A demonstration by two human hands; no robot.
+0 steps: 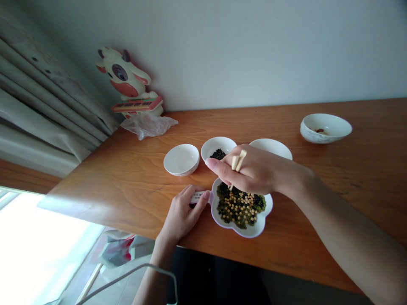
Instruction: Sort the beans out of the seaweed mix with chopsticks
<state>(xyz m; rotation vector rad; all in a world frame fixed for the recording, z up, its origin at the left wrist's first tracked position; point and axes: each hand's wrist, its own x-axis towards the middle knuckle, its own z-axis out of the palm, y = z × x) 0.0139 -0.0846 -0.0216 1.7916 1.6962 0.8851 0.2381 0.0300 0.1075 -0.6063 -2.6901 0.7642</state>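
My right hand (251, 171) is closed round a pair of pale chopsticks (238, 161), whose tips point down into a white flower-shaped dish (251, 232) of mixed black, green and yellow beans (240, 207). My left hand (182, 214) rests on the table left of that dish, fingers curled round a small white object with printing (197, 197) at the dish's rim. Behind the dish stand three small white bowls: an empty one (181, 159), one with black beans (218, 148), and one (271, 147) partly hidden by my right hand.
The wooden table (127, 178) runs along a white wall. A cow-shaped toy (130, 84) and a crumpled clear plastic bag (148, 125) sit at the back left by curtains. Another white bowl (326, 127) with a few brown bits stands far right. A cable hangs below the table's front edge.
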